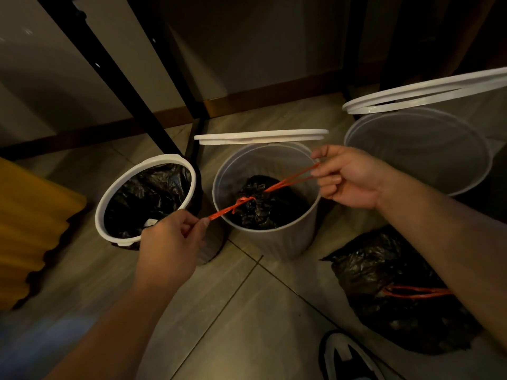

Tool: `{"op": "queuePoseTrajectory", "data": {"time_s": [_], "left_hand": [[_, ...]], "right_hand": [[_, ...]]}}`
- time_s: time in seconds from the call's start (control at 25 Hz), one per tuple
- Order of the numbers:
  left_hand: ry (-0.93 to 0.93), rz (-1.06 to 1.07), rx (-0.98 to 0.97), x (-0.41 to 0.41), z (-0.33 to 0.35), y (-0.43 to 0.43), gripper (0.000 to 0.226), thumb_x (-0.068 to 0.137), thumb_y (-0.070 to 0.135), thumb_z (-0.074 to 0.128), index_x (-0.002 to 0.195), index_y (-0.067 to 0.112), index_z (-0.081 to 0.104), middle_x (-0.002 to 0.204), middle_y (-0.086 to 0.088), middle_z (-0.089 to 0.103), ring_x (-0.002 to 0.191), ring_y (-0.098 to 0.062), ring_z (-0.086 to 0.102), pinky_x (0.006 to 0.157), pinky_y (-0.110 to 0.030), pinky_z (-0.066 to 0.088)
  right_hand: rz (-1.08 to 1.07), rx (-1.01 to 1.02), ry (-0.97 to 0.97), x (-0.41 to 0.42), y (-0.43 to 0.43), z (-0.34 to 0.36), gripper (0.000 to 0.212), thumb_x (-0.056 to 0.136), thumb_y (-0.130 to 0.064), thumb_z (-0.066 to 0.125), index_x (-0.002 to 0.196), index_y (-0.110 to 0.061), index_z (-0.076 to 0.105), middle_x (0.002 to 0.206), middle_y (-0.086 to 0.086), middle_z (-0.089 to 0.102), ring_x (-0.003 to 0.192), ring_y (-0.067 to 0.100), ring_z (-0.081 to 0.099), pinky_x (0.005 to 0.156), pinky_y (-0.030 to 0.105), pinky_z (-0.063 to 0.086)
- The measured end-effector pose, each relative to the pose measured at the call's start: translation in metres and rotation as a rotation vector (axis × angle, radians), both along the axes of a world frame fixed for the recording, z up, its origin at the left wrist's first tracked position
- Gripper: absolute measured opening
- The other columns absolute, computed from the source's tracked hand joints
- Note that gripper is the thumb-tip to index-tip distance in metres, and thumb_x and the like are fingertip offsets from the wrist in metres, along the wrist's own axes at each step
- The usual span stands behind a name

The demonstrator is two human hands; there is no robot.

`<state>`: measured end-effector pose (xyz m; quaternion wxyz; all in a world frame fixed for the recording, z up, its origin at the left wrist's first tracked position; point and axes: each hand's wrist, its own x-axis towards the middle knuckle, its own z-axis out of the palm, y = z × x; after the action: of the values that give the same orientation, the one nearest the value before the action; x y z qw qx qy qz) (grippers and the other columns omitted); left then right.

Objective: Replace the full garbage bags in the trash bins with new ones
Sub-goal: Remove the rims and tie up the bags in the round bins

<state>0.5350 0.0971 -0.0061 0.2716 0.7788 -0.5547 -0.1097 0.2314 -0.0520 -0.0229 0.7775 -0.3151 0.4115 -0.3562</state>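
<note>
Three grey trash bins stand in a row on the tiled floor. In the middle bin (277, 239) lies a full black garbage bag (263, 207), closed with a red drawstring (241, 202) that is knotted on top. My left hand (172, 242) pinches one end of the drawstring at the lower left. My right hand (348, 176) grips the two strands on the right, and the string runs taut between the hands. The left bin (101, 215) holds a black bag under a white rim ring. The right bin (422, 152) has no bag in it.
White rim rings (260, 136) (428, 91) stand tipped up behind the middle and right bins. A tied black bag with a red drawstring (389, 294) lies on the floor at right. A yellow object (30, 229) is at left, black frame legs (120, 78) are behind, and a shoe (348, 357) is below.
</note>
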Motion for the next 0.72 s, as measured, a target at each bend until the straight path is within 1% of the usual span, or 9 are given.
{"op": "queuePoseTrajectory", "data": {"time_s": [0.08,0.16,0.24,0.28,0.32,0.36,0.44,0.56,0.72], "left_hand": [[-0.030,0.001,0.031,0.005,-0.002,-0.003,0.022,0.096,0.038,0.072,0.076,0.029,0.068,0.061,0.011,0.071,0.056,-0.007,0.068,0.059,-0.038,0.060],[-0.052,-0.009,0.059,0.007,-0.003,-0.006,0.022,0.097,0.038,0.071,0.077,0.028,0.068,0.060,0.006,0.070,0.057,-0.010,0.068,0.061,-0.043,0.060],[-0.062,-0.012,0.080,0.010,-0.005,-0.009,0.022,0.097,0.038,0.071,0.078,0.028,0.068,0.060,0.005,0.070,0.058,-0.012,0.068,0.062,-0.043,0.060],[-0.066,-0.012,0.089,0.010,-0.007,-0.009,0.022,0.097,0.038,0.071,0.078,0.027,0.068,0.060,0.005,0.070,0.058,-0.012,0.068,0.062,-0.042,0.059],[-0.077,-0.013,0.091,0.009,-0.009,-0.009,0.023,0.097,0.038,0.071,0.077,0.027,0.068,0.060,0.005,0.070,0.057,-0.011,0.067,0.061,-0.041,0.058],[-0.088,-0.013,0.091,0.009,-0.011,-0.009,0.023,0.097,0.037,0.071,0.077,0.027,0.067,0.059,0.005,0.069,0.056,-0.010,0.066,0.060,-0.038,0.057],[-0.092,-0.011,0.090,0.011,-0.014,-0.010,0.023,0.097,0.037,0.071,0.076,0.027,0.067,0.058,0.005,0.069,0.055,-0.009,0.065,0.056,-0.034,0.055],[-0.086,-0.012,0.109,0.011,-0.017,-0.014,0.023,0.097,0.038,0.071,0.076,0.027,0.068,0.059,0.005,0.069,0.056,-0.008,0.065,0.055,-0.030,0.053],[-0.093,-0.041,0.123,0.012,-0.021,-0.019,0.022,0.098,0.036,0.069,0.078,0.026,0.068,0.059,0.005,0.069,0.056,-0.009,0.066,0.058,-0.034,0.055]], "right_hand": [[-0.065,-0.103,0.182,0.000,-0.003,-0.006,0.036,0.086,0.021,0.052,0.089,-0.014,0.060,0.067,0.006,0.050,0.042,0.009,0.033,0.041,0.023,0.032],[-0.131,-0.274,0.422,-0.002,-0.003,-0.011,0.031,0.086,0.019,0.059,0.084,-0.011,0.061,0.068,0.009,0.053,0.043,0.013,0.040,0.043,0.025,0.036],[-0.086,-0.638,0.848,-0.008,-0.004,-0.013,0.023,0.086,0.009,0.067,0.084,-0.014,0.067,0.068,0.000,0.059,0.051,0.013,0.053,0.052,0.026,0.044],[-0.039,-0.835,1.033,-0.012,-0.004,-0.013,0.019,0.086,0.003,0.068,0.085,-0.016,0.069,0.072,-0.004,0.059,0.060,0.010,0.057,0.058,0.025,0.044],[-0.011,-0.986,1.149,-0.017,-0.005,-0.012,0.017,0.086,0.000,0.067,0.086,-0.018,0.069,0.078,-0.005,0.059,0.069,0.012,0.058,0.064,0.026,0.044],[0.000,-1.073,1.207,-0.020,-0.005,-0.011,0.016,0.086,-0.002,0.065,0.087,-0.017,0.070,0.084,-0.003,0.057,0.077,0.017,0.058,0.069,0.028,0.044],[-0.008,-1.123,1.264,-0.024,-0.003,-0.012,0.012,0.089,-0.005,0.063,0.089,-0.014,0.071,0.092,0.003,0.057,0.085,0.024,0.058,0.073,0.034,0.048],[0.035,-1.157,1.374,-0.024,0.001,-0.013,0.010,0.093,-0.010,0.060,0.092,-0.012,0.070,0.100,0.010,0.058,0.085,0.028,0.059,0.075,0.045,0.056],[0.044,-1.153,1.436,-0.027,0.002,-0.008,0.010,0.093,-0.009,0.059,0.091,-0.011,0.069,0.100,0.011,0.058,0.084,0.031,0.060,0.075,0.048,0.057]]}}
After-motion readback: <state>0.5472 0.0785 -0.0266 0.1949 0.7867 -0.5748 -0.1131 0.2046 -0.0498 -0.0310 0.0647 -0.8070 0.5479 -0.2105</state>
